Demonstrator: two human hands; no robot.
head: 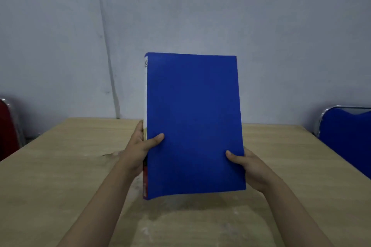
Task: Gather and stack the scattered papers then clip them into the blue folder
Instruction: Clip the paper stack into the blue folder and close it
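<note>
Judged light and thin, the blue folder (194, 124): a flexible plastic cover, bowing a little along its lower edge, so likely to flop if held by one corner only. Probably smooth and somewhat slippery as well. Best taken at both long edges, low down, as here, or along the stiffer spine on the left side, where a white and red label strip showed.

Was held closed and nearly upright, raised clear above the wooden table (60, 166), front cover facing the camera. Pinched at its spine edge by the left hand (140, 144), thumb lying across the cover, fingers hidden behind. Pinched at the opposite edge, lower down, by the right hand (247, 164), thumb on the cover, fingers again out of sight behind.

No loose papers seen on the table around the folder; whether any were clipped inside could not be told. Beyond the folder, a pale wall; to its right a blue chair (347, 136), to its left a red chair (8, 128).
</note>
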